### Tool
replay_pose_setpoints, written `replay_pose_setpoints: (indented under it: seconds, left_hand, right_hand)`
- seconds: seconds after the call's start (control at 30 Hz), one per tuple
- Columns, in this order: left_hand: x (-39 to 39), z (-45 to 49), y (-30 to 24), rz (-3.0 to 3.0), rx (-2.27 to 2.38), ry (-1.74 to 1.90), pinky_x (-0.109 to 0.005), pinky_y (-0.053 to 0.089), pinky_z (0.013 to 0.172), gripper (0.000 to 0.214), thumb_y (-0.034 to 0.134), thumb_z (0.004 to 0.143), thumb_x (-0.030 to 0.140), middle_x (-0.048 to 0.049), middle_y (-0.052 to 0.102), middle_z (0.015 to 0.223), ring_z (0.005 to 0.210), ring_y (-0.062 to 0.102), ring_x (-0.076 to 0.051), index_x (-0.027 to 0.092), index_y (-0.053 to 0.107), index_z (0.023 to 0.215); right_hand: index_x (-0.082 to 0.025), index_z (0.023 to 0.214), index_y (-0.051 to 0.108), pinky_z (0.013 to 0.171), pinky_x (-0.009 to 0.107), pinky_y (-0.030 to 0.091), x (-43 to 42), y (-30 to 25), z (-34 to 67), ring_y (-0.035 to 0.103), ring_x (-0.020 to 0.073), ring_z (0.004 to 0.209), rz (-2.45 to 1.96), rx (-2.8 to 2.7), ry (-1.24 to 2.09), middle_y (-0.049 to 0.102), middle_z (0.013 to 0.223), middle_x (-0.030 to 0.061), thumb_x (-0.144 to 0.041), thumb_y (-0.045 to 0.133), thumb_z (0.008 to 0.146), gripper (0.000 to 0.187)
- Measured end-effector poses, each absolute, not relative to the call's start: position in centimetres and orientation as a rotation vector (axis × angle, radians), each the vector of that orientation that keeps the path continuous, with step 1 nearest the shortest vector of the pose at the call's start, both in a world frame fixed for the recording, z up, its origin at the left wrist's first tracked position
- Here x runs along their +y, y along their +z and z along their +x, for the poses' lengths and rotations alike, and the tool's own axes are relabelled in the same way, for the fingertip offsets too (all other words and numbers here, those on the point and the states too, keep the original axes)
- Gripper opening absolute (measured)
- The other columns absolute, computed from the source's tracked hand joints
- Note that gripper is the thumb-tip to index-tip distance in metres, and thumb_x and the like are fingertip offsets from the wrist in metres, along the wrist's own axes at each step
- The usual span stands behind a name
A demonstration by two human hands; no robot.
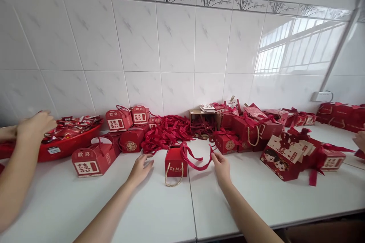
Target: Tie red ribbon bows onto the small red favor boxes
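"Red cardboard gift box (176, 163), gold lettering on its front, stands upright on a white tabletop (154, 209) just below the frame's centre, between your hands. How should it handle?"

"Light, by the look of it, and stiff-walled, though the card would probably dent under a hard squeeze. Take it by its flat sides, low down; the beige twisted-rope handle (174, 185) looped at the front also looks fit for lifting. The glossy crimson fabric ribbon (199, 168), curving from the box's upper right, looks soft, limp and perhaps slippery, best pinched near its end."

"And your grip?"

"Your right hand (222, 166), right of centre, pinches the ribbon's end between thumb and finger. Your left hand (141, 169), left of the box, is spread and empty, apart from the carton."

"What is hard to make out?"

"Whether the ribbon is tied, threaded or merely laid against the box. Its back and base are hidden, its contents cannot be told, and the lettering is too small to read fully. At far left, a co-worker's hand (38, 123) is blurred beside a red plastic basin (75, 145), partly hidden by that arm; at the right edge, another person's hand (359, 141) is cut off."
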State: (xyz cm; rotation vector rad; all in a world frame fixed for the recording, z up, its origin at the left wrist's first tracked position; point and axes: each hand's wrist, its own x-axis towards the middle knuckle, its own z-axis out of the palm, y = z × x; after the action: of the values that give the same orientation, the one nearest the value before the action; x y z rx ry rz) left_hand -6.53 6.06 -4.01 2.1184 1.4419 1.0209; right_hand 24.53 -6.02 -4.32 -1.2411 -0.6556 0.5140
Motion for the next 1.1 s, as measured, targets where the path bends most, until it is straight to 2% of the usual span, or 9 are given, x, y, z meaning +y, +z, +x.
replay_pose_setpoints:
  seconds: [0.2,0.3,0.4,0.47,0.57,0.8,0.87,0.97,1.1]
  left_hand:
    - [3.8,-4.7,-2.0,2.012,1.322,1.029,-0.034,0.051,0.088,0.038,0.043,0.086,0.046,-0.0078,0.06,0.124,0.112,0.058,-0.023,0.025,0.055,0.116]
    - [2.8,-2.5,0.0,1.994,1.096,0.942,-0.035,0.046,0.096,0.053,0.053,0.082,0.047,-0.0073,0.048,0.14,0.128,0.046,-0.026,0.028,0.045,0.131]
    - [2.7,-0.3,1.2,2.005,0.998,0.896,-0.04,0.034,0.108,0.067,0.061,0.079,0.046,-0.0062,0.039,0.148,0.136,0.035,-0.027,0.03,0.036,0.139]
    - [2.8,0.9,1.2,1.968,0.959,0.937,-0.038,0.03,0.111,0.067,0.06,0.081,0.044,-0.0053,0.037,0.15,0.138,0.032,-0.026,0.03,0.033,0.141]
    - [2.5,1.8,0.4,1.867,0.957,0.99,-0.036,0.036,0.108,0.065,0.056,0.083,0.043,-0.0057,0.039,0.148,0.134,0.039,-0.025,0.029,0.03,0.141]
    - [0.0,2.6,0.3,1.572,0.913,0.943,-0.034,0.042,0.104,0.062,0.048,0.086,0.044,-0.0021,0.03,0.151,0.136,0.036,-0.023,0.033,0.021,0.142]
    - [-0.4,2.7,0.5,1.417,0.812,0.928,-0.035,0.048,0.096,0.061,0.049,0.085,0.04,-0.0005,0.033,0.149,0.129,0.045,-0.024,0.035,0.022,0.14]
    - [-0.4,2.5,0.6,1.306,0.728,0.924,-0.035,0.052,0.086,0.06,0.053,0.078,0.028,-0.0004,0.04,0.144,0.116,0.056,-0.026,0.034,0.032,0.134]
    - [0.0,2.0,0.0,1.264,0.631,0.902,-0.035,0.049,0.084,0.058,0.058,0.079,0.022,-0.0019,0.044,0.14,0.106,0.06,-0.024,0.035,0.033,0.13]
  right_hand:
    - [-0.016,0.08,0.067,0.068,0.031,0.05,-2.8,4.6,26.2,0.063,0.0206,0.076,-0.974,-0.684,0.528,0.069,0.078,0.006,-0.043,0.071,0.064,0.031]
    - [-0.019,0.085,0.067,0.071,0.028,0.052,-2.9,9.9,25.7,0.064,0.0163,0.078,-0.793,-0.74,0.582,0.068,0.084,0.0027,-0.039,0.074,0.066,0.029]
    - [-0.021,0.086,0.067,0.07,0.025,0.052,-4.3,13.0,24.5,0.063,0.012,0.075,-0.486,-0.75,0.666,0.067,0.083,-0.001,-0.025,0.079,0.063,0.025]
    - [-0.022,0.081,0.066,0.07,0.024,0.052,-5.3,13.7,23.8,0.064,0.0109,0.074,-0.389,-0.771,0.703,0.067,0.081,-0.0024,-0.021,0.077,0.067,0.018]
    - [-0.021,0.078,0.065,0.071,0.024,0.052,-6.3,13.5,23.4,0.064,0.0113,0.073,-0.367,-0.859,0.753,0.066,0.076,-0.002,-0.023,0.072,0.074,0.009]
    - [-0.018,0.072,0.065,0.065,0.025,0.045,-5.3,12.5,23.7,0.057,0.0127,0.065,-0.611,-1.188,0.933,0.06,0.066,-0.0011,-0.029,0.065,0.077,0.012]
    - [-0.017,0.067,0.065,0.07,0.028,0.043,-4.3,11.8,23.3,0.056,0.0152,0.071,-0.744,-1.268,0.969,0.06,0.069,0.0003,-0.026,0.061,0.074,0.012]
    - [-0.017,0.056,0.063,0.083,0.033,0.039,-2.7,10.5,22.6,0.056,0.0234,0.096,-0.984,-1.416,0.911,0.065,0.091,0.0047,-0.024,0.057,0.068,0.015]
    - [-0.018,0.05,0.061,0.093,0.034,0.033,-1.3,9.0,22.3,0.043,0.0293,0.124,-1.181,-1.731,0.996,0.066,0.1,0.0072,-0.023,0.056,0.069,0.02]
